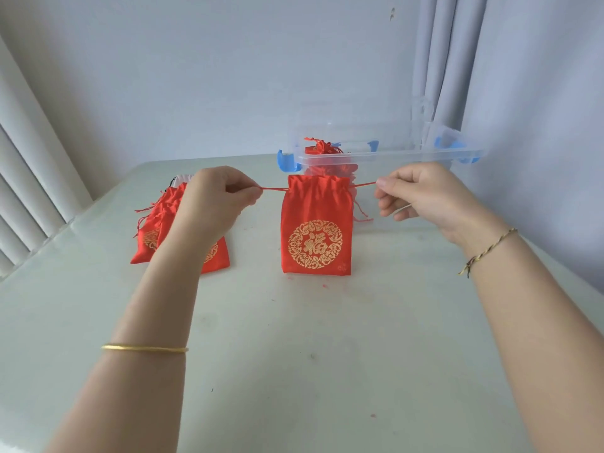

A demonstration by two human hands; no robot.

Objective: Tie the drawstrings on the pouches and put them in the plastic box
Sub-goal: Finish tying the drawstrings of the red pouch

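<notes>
Left hand: pinching left drawstring.
Right hand: pinching right drawstring.
Pouch: centre, open table at 6 o'clock.
Obstacles: plastic box at 12, pouch pile at 9.

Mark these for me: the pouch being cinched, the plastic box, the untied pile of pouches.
pouch being cinched [316,230], head view, on the gold emblem on its front.
plastic box [392,155], head view, on the clear near rim.
pile of pouches [148,238], head view, on the left pouch's red cloth.
</notes>
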